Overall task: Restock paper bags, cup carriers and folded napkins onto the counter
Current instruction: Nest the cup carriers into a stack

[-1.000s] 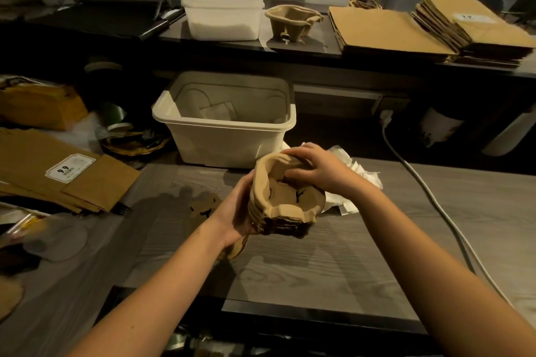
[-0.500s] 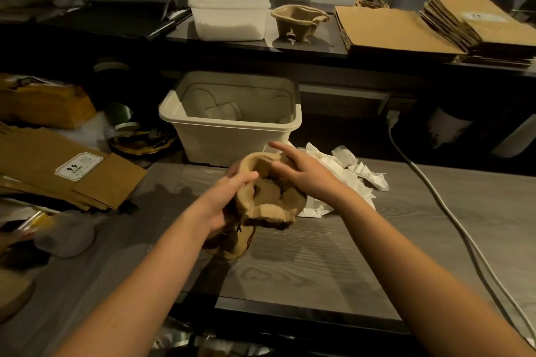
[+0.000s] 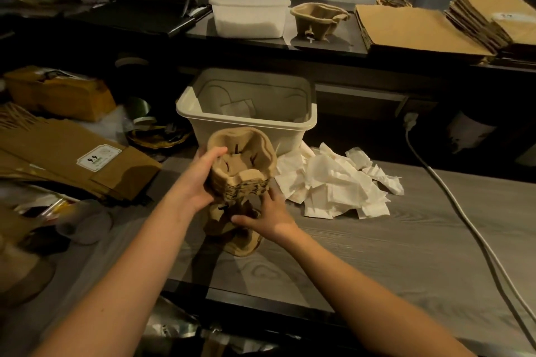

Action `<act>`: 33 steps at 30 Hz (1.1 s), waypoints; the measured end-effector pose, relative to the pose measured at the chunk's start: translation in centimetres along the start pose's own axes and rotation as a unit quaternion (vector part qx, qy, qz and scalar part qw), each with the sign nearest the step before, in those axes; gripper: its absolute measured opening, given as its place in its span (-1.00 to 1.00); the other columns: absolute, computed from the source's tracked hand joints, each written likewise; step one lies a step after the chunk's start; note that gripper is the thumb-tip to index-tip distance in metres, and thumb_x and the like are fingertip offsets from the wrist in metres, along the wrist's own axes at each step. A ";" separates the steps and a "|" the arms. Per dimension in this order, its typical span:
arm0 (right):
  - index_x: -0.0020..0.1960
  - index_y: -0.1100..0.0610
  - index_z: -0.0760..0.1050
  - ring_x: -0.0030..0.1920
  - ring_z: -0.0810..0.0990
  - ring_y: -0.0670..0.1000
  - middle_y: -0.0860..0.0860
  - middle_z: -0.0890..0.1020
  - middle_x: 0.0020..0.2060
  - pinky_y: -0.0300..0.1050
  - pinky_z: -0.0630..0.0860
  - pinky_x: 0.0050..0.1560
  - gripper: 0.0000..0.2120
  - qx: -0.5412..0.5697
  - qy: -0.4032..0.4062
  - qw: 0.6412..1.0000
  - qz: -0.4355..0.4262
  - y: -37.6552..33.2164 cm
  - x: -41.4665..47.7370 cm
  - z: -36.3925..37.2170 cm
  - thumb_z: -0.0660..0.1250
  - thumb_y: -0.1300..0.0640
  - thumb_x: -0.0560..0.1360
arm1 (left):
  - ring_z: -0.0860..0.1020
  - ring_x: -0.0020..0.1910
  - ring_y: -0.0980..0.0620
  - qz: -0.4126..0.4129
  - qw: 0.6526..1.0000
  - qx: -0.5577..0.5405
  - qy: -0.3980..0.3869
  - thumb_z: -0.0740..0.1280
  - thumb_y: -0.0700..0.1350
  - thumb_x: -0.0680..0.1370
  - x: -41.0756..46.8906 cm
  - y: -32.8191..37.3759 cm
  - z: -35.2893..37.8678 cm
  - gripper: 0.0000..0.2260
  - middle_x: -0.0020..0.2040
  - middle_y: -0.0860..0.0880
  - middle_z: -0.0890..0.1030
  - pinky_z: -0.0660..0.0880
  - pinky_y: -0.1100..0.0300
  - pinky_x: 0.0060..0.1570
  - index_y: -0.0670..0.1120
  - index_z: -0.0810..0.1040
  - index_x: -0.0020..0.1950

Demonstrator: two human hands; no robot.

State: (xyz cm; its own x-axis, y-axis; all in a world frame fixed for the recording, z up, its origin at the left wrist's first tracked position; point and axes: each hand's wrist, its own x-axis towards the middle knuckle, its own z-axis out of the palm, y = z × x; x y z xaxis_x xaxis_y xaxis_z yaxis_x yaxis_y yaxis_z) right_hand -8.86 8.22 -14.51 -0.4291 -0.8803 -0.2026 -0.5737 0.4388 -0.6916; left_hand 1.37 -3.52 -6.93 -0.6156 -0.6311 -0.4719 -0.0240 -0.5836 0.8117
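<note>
Left hand (image 3: 200,180) curled round the carrier stack (image 3: 243,165), right hand (image 3: 268,219) seemingly flat on a lower carrier (image 3: 243,243).

Bare forearms (image 3: 130,255); bare left hand (image 3: 197,182), right hand (image 3: 269,219)
</note>
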 end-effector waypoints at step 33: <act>-0.02 0.01 0.50 -0.06 0.60 0.02 0.07 0.62 -0.04 -0.19 0.54 -0.16 -0.93 0.414 0.161 0.896 0.004 -2.5 -2.1 -10.5 0.27 0.12 0.52 | 0.52 0.12 -0.13 0.046 0.998 -0.048 0.013 0.26 -0.12 0.55 0.3 -1.6 1.6 -0.67 0.15 -0.09 0.54 0.50 -0.05 -0.02 0.15 0.38 0.28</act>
State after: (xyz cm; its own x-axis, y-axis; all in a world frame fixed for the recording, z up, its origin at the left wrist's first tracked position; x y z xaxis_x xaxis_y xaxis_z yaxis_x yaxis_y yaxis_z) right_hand -13.86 10.84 -5.11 -0.6860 -0.7218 -0.0917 0.0872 0.0436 -0.9952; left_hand 0.01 -1.96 -7.82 -0.5906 -0.6973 -0.4062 0.1092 -0.5678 0.8159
